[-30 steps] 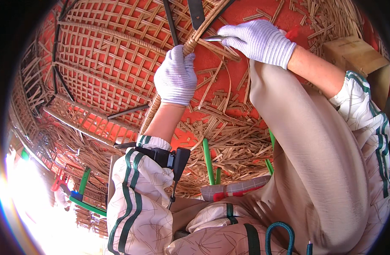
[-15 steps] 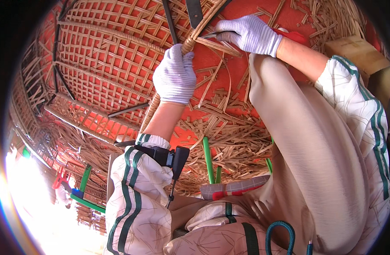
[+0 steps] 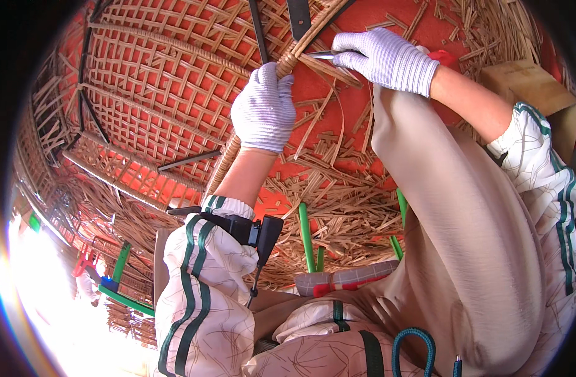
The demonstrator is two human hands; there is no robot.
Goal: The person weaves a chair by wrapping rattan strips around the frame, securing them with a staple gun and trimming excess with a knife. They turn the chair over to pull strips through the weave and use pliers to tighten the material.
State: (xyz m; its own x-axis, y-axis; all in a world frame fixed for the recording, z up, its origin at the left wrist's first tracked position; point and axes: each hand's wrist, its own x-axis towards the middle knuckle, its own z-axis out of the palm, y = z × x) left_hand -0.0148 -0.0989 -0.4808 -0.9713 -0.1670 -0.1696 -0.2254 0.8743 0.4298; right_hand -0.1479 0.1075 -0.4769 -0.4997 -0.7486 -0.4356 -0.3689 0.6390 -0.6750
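Note:
My left hand [image 3: 263, 110], in a striped white knit glove, is closed round the wrapped rim [image 3: 227, 162] of a woven rattan panel [image 3: 168, 69]. Just beyond its fingers, the winding [image 3: 288, 63] is thicker where the rods meet. My right hand [image 3: 388, 60], gloved alike, grips a slim metal hand tool [image 3: 321, 55], whose tip lies close to that winding. The tool's exact kind does not show. Below it, a bundle of flat rattan strips [image 3: 335, 71] sticks out to the right from the rim. One thin strand [image 3: 341, 116] hangs down from there.
Cut rattan pieces [image 3: 338, 188] litter the red floor [image 3: 307, 88]. Dark metal bars [image 3: 298, 19] cross the panel. A cardboard box [image 3: 527, 85] stands at the right. My bent knee [image 3: 395, 107] rises below my right hand. Green legs [image 3: 307, 235] stand near a grey checked cushion [image 3: 344, 279].
Both hands have shifted slightly right in view, and the panel's rim with them. My right hand has drawn back a little from the winding; more of the tool's metal shows.

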